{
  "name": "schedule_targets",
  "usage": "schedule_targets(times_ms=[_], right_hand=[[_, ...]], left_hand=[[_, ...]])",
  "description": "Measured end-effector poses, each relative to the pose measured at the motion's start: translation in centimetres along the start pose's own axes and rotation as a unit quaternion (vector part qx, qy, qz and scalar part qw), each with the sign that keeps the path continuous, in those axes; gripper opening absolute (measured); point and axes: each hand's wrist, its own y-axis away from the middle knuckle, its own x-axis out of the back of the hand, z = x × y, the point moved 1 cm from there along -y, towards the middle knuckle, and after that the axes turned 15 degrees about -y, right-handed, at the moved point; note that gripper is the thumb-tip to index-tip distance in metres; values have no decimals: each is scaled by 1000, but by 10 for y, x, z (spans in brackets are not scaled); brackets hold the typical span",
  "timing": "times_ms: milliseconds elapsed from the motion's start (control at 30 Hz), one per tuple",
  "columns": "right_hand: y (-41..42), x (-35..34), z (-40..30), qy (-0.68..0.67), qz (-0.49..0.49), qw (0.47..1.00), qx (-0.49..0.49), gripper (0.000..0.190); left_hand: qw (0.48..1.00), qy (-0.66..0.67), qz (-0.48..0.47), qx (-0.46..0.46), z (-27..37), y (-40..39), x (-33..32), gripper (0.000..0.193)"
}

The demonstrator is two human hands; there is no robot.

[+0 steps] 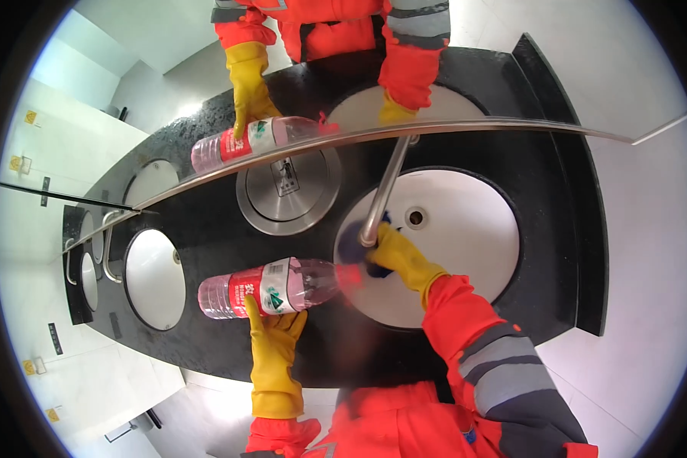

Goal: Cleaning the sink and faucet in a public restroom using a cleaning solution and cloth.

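Observation:
My left hand (277, 338), in a yellow rubber glove, holds a large clear plastic bottle (269, 286) on its side, thumb over the red and white label. The bottle's red cap end points right, over the rim of a white oval sink (458, 269). Pinkish liquid shows inside it. My right hand (398, 252), gloved in yellow too, presses a dark blue cloth (352, 243) against the sink's left side, beside the tip of the metal faucet (385, 194). The cloth is partly hidden by faucet and glove. The round drain (416, 217) is visible.
A black stone countertop (217, 235) surrounds the sink. A round steel lid (286, 197) is set in it behind the bottle. Farther left are a second white sink (156, 280) and its faucet (110, 246). A mirror edge (464, 127) crosses behind, with my reflection above it.

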Motion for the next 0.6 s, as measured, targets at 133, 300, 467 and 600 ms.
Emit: schedule_targets(times_ms=[133,300,467,600], right_hand=[[31,34,3,157,-281,947,-20,35],[59,86,17,409,-285,865,-50,35],[72,34,3,365,-21,931,22,51],[41,9,13,365,-114,906,181,57]], left_hand=[[1000,-9,-16,-17,5,-6,-8,80],[995,-69,-40,-52,-10,-12,9,77],[992,-110,3,-67,-24,-23,15,78],[988,-121,21,-91,-23,-20,13,76]])
